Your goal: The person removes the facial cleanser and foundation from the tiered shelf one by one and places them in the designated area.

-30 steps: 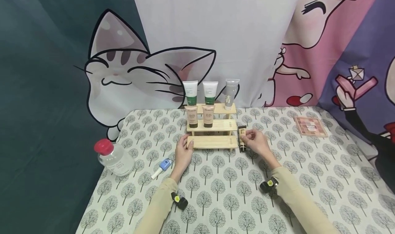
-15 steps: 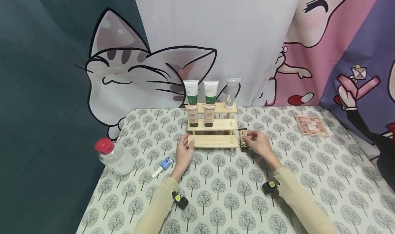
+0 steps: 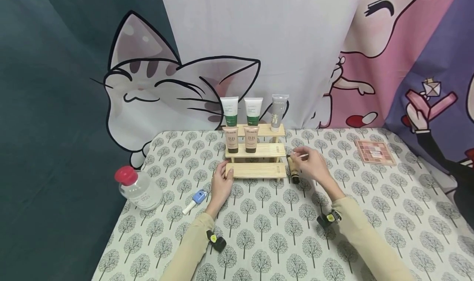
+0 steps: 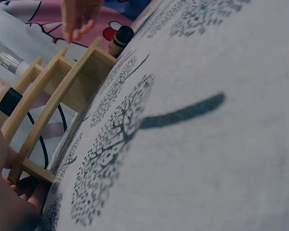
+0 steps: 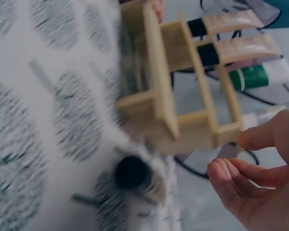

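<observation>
A: Where is the small tube (image 3: 293,169)?

B: Just right of centre in the head view, lying on the tree-printed cloth (image 3: 266,244), close beside the right end of the wooden rack (image 3: 255,170). Its long axis runs nearly up and down the frame with a slight lean, dark cap at the lower end.

A: Which hand is nearer?

B: The right hand (image 3: 312,168), easily. The tube lies left of that hand in the frame, and below its fingertips. (From the head they seem to meet the tube's upper end, but the right wrist view shows a gap.) Its fingers are loosely bent, the thumb parted from them, nothing between.

A: And the left hand (image 3: 221,185)?

B: Gripping the left end of the lowest shelf, thumb and fingers about it, so the rack stands between that hand and the tube.

A: How is the room?

B: Tight on the tube's left, where the rack is. Rightward, beyond the hand, the cloth stretches to the pink palette (image 3: 376,152), well apart at the right of the frame.
</observation>
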A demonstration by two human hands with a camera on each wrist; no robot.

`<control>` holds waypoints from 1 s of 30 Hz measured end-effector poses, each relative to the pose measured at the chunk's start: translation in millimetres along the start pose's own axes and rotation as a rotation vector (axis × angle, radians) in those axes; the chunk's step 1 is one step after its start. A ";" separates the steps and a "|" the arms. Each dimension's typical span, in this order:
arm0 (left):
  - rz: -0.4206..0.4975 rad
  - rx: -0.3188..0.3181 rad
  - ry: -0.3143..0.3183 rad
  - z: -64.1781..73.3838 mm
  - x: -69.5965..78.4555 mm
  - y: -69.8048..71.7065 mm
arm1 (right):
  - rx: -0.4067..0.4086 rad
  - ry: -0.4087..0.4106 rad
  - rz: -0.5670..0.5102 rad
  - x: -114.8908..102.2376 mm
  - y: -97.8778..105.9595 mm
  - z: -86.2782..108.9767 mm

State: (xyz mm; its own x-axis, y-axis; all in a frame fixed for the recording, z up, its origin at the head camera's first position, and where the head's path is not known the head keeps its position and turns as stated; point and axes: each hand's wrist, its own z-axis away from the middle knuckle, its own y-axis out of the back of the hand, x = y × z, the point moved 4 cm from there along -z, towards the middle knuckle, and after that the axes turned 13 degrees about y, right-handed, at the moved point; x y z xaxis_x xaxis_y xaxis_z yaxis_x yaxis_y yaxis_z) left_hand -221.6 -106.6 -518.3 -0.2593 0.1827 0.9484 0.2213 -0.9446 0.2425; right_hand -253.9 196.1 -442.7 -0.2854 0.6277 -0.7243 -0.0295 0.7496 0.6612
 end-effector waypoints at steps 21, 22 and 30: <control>-0.004 0.006 -0.013 -0.9 -0.7 1.2 | 0.010 0.187 -0.324 -80.6 -35.9 -48.0; -0.002 0.004 -0.012 -1.2 -1.0 0.8 | 0.008 0.190 -0.337 -82.2 -38.4 -49.6; 0.000 0.001 -0.015 -2.2 -1.8 -0.8 | 0.033 0.208 -0.387 -84.6 -55.3 -61.5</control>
State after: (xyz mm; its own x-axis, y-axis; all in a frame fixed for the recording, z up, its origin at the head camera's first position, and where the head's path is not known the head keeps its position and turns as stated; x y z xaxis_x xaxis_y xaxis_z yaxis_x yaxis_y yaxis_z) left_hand -223.4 -106.8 -520.7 -0.2449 0.1870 0.9513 0.2226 -0.9442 0.2429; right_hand -287.1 88.7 -406.0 -0.4466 0.2463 -0.8602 -0.1429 0.9294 0.3403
